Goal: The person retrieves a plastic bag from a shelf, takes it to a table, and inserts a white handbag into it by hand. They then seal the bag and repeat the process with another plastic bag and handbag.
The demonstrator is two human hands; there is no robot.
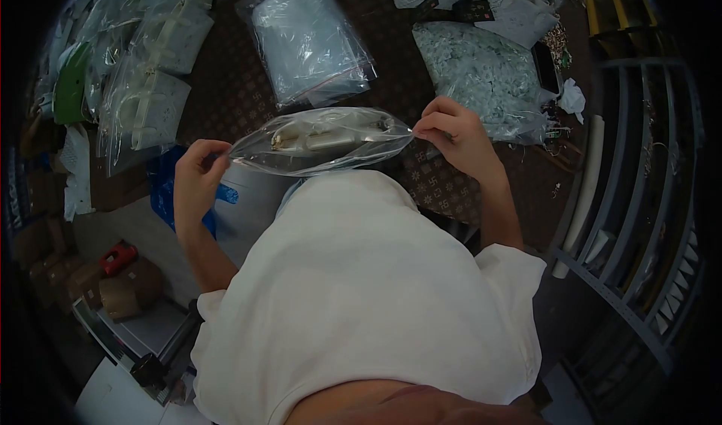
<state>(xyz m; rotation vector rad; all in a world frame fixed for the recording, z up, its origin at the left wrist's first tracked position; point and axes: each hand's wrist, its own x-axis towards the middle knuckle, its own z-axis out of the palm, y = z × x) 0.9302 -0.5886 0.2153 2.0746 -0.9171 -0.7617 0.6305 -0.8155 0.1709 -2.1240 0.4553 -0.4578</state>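
Between my two hands a clear plastic bag [320,162] is stretched wide, its mouth facing up toward me. My left hand [201,175] pinches the bag's left corner between thumb and fingers. At the opposite corner, my right hand [455,135] grips the edge the same way. Inside the bag lies a pale cream item [320,141] with gold-coloured metal parts, perhaps a handbag; its exact kind is hard to make out through the opening. The bag is held at the near edge of the patterned brown table, close to my body.
A stack of flat clear bags [308,41] lies ahead on the table [226,98]. Bagged white items [154,113] are piled at left. A large bag of pale green pieces [485,79] sits at right, beside a crumpled tissue [572,98]. Metal shelving [639,199] stands far right; cardboard boxes [135,286] lower left.
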